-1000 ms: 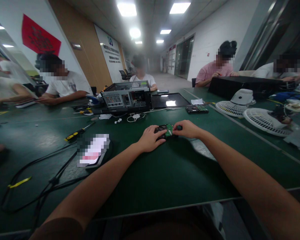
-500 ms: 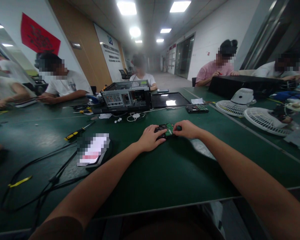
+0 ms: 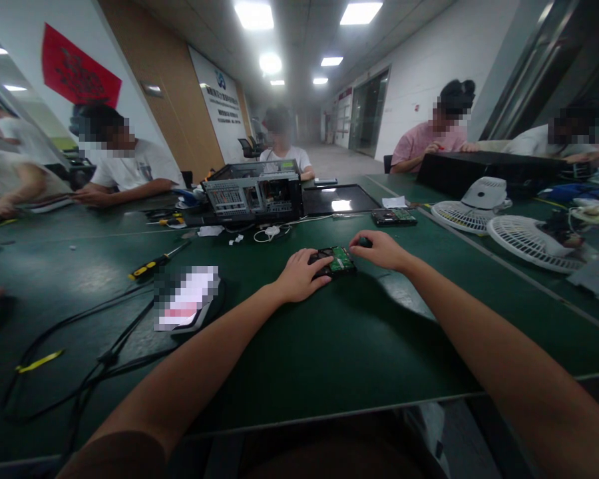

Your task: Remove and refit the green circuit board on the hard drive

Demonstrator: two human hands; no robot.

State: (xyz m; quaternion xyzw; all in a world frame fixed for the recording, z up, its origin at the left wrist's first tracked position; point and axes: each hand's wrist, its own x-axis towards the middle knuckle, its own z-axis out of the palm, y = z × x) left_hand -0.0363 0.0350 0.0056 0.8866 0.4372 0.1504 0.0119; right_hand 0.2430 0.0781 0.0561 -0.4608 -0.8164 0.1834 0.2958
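While the left hand [image 3: 299, 275] grips the hard drive [image 3: 344, 259] at twelve o'clock on the counter [image 3: 319, 352], the right hand [image 3: 382, 251] pinches a dark handle [image 3: 365, 242]. Keeping the drive flat should prevent slipping.

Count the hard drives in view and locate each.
2: one hard drive under the left hand; another hard drive farther back, near the white paper. More could be hidden inside the computer case.

Left hand [image 3: 299, 276] holds flat, black-and-green rectangular drive [image 3: 343, 260] on green worktop [image 3: 324, 356]; right hand [image 3: 383, 251] grips dark rounded handle [image 3: 364, 242].
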